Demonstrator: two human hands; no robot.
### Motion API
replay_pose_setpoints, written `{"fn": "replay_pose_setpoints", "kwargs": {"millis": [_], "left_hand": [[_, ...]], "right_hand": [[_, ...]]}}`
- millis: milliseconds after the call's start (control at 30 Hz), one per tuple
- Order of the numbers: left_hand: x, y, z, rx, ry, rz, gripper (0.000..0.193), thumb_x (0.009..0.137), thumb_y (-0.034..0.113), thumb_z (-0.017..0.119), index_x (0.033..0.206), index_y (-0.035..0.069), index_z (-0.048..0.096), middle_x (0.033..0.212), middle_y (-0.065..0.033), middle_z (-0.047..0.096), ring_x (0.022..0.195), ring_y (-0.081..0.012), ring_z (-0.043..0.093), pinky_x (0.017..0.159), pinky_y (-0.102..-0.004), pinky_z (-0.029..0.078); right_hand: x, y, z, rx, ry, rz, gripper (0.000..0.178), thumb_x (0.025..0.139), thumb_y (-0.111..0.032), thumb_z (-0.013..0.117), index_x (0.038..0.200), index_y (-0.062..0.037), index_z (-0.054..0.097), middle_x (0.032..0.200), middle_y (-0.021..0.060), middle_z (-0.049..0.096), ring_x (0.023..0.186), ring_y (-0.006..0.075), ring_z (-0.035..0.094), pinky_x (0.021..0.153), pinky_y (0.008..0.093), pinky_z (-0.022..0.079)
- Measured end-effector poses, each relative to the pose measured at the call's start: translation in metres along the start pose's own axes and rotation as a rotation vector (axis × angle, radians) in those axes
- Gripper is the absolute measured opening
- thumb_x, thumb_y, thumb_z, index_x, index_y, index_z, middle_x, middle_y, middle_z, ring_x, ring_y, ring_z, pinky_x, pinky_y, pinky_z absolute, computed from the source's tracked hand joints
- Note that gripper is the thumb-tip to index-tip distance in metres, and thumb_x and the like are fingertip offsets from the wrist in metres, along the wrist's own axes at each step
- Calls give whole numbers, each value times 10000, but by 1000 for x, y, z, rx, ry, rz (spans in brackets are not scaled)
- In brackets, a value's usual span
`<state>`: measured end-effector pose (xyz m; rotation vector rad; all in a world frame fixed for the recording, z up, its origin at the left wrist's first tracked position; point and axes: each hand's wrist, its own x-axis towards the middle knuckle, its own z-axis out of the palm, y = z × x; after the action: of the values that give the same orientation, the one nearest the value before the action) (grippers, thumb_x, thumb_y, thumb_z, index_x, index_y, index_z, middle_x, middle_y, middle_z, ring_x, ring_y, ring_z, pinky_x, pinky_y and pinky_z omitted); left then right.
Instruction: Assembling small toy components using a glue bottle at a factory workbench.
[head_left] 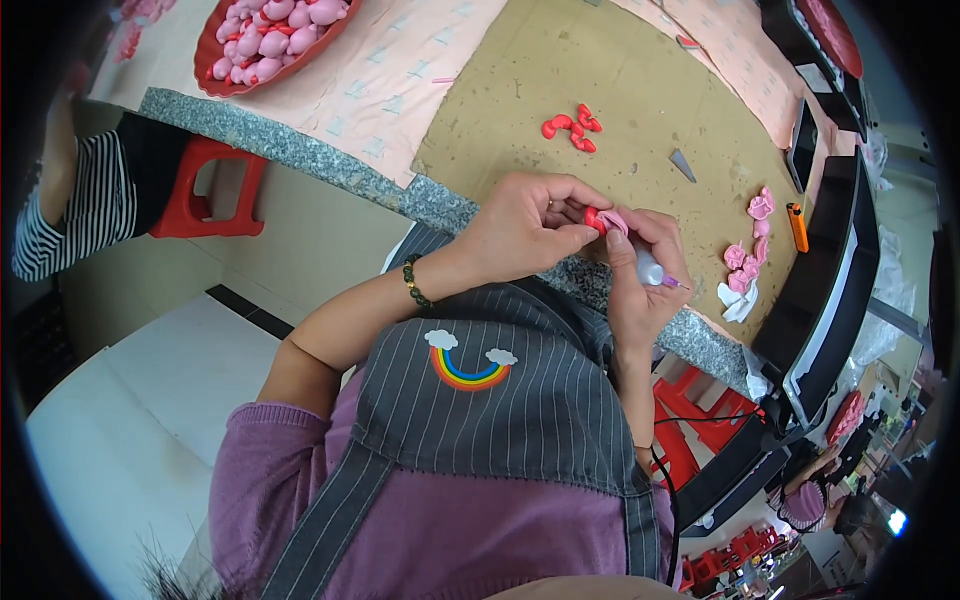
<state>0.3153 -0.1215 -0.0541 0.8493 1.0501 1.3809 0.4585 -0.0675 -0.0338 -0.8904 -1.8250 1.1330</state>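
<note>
Over the table's near edge, my two hands meet around a small red and pink moulded piece [597, 221]. My left hand [525, 225] pinches its red end between thumb and fingertips. My right hand [640, 270] grips the pink end with thumb and forefinger. Tucked in the right palm as well is a small translucent bottle [649, 270] with a purple tip, seemingly a glue bottle. Ahead of the hands, several red curved pieces [574, 127] lie on the brown board [500, 110]. To the right are several pink moulded pieces [743, 262] and a crumpled white scrap [738, 300].
A red bowl [215, 88] heaped with pink and red pieces stands at the far left. A grey blade [683, 165], an orange lighter [797, 228] and a phone [803, 147] lie to the right, beside a black rack [825, 290]. A red stool [215, 190] and another person [75, 190] are at left.
</note>
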Motion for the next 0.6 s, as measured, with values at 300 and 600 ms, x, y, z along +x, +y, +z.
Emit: {"fn": "replay_pose_setpoints", "kwargs": {"millis": [300, 600], "left_hand": [[2, -2, -8, -67, -5, -28, 258, 804, -57, 584, 1060, -79, 561, 922, -115, 635, 833, -125, 617, 742, -254, 530], [9, 0, -12, -145, -46, -119, 268, 760, -31, 621, 1022, -81, 592, 867, -105, 651, 723, -91, 614, 661, -220, 523]], "right_hand": [[2, -6, -3, 222, -82, 336, 137, 810, -17, 607, 918, 66, 589, 708, 66, 618, 572, 79, 565, 516, 176, 452], [-1, 1, -2, 235, -46, 274, 135, 786, 25, 610, 910, 76, 591, 709, 82, 625, 560, 77, 570, 497, 183, 468]]}}
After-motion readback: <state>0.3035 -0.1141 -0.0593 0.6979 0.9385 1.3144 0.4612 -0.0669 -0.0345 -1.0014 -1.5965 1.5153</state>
